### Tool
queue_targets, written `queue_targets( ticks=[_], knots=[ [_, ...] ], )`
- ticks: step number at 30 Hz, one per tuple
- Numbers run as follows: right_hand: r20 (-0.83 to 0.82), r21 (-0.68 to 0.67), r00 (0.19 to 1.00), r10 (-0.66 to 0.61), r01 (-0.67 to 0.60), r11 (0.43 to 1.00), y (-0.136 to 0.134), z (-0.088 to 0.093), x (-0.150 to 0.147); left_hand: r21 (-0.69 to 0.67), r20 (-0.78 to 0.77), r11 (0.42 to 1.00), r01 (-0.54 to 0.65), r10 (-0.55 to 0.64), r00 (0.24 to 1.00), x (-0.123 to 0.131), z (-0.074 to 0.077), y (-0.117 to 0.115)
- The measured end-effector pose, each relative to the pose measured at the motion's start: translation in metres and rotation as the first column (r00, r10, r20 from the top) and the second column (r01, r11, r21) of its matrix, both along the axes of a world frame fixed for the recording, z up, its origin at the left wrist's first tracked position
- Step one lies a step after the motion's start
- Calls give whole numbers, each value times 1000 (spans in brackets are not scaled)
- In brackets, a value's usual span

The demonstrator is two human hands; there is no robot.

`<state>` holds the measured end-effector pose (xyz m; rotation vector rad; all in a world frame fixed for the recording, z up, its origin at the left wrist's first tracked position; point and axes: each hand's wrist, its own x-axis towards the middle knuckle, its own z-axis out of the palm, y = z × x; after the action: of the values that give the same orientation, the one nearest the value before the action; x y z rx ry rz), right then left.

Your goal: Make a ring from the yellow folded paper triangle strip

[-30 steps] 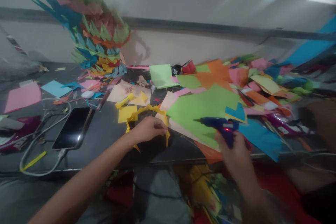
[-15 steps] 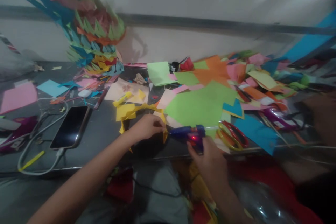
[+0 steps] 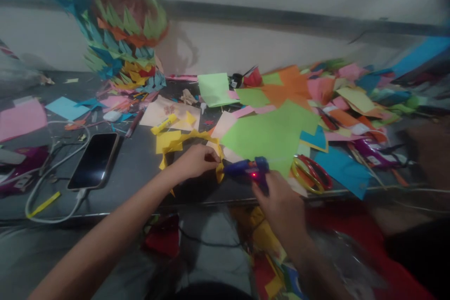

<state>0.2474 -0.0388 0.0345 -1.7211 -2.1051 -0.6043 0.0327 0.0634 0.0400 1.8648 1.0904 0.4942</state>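
Frame centre: left hand (image 3: 195, 161) pinches yellow paper strip (image 3: 183, 143) on the dark table (image 3: 137, 168). Right hand (image 3: 281, 204) grips blue glue gun (image 3: 246, 168), nozzle touching the strip.

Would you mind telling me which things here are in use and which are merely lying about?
In use: left hand pinching yellow paper cutout; right hand holding blue glue gun.
Lying about: phone, scissors, green sheet, yellow glue stick.
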Motion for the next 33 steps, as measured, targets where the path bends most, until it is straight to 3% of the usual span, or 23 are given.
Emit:
queue_targets(
  ticks=[13, 33],
  knots=[
    [91, -53, 982, 164, -159, 986, 9, 24, 3, 25, -17, 1000, 12, -12, 1000, 2, 2, 1],
    [50, -36, 984, 173, -172, 984, 11, 21, 8, 44, -32, 999, 0, 2, 999, 0, 1, 0]
  ],
)
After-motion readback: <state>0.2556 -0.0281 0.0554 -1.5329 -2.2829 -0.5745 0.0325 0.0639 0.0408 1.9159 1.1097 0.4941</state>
